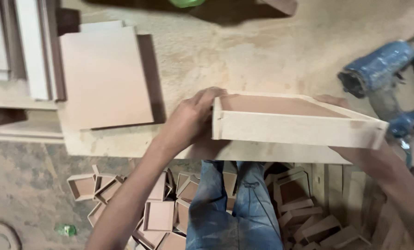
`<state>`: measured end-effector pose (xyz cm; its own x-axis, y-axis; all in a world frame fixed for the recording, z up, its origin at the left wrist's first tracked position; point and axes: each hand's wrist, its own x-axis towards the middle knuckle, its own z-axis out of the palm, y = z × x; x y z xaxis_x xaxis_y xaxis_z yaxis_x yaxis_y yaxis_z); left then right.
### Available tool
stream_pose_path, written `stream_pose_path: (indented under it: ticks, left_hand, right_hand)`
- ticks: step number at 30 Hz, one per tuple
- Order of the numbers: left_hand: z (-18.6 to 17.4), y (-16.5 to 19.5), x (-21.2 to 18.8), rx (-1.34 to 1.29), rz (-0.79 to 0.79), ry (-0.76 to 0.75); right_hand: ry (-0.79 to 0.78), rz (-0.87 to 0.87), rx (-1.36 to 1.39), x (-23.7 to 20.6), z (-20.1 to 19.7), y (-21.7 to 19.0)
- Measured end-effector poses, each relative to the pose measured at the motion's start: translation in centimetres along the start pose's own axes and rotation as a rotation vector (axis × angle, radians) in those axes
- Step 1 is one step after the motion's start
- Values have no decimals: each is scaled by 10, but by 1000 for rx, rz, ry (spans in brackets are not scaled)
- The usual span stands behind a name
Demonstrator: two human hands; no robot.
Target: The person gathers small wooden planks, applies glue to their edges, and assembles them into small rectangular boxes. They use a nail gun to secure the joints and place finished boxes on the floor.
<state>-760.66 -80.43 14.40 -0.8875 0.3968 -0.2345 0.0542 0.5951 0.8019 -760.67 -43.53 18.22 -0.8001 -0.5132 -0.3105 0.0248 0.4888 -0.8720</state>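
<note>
A shallow wooden box frame (290,125) with pale side walls and a brown bottom panel is held level just above the near edge of the workbench (244,55). My left hand (190,118) grips its left end, fingers curled over the far corner. My right hand (355,148) holds the right end from below and behind, mostly hidden by the box; only fingertips show past the far wall.
A blue pneumatic nail gun (387,74) lies on the bench at right. Flat brown boards (102,76) and pale strips (31,46) are stacked at left. On the floor, around my jeans-clad legs (232,208), lie several small finished box frames (158,215).
</note>
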Motion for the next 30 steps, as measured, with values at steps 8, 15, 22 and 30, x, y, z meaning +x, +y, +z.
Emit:
stream_pose_path:
  ticks: [8, 15, 22, 30]
  left_hand:
    - [-12, -4, 1, 136, 50, -115]
    - [-8, -3, 0, 103, 94, -110]
    - [0, -14, -1, 99, 92, -74]
    - [15, -14, -12, 73, 11, 74]
  right_hand:
    - [-46, 205, 334, 0, -12, -20]
    - [-84, 356, 380, 7, -14, -29]
    - [-61, 311, 40, 3, -14, -15]
    - [119, 160, -413, -2, 14, 39]
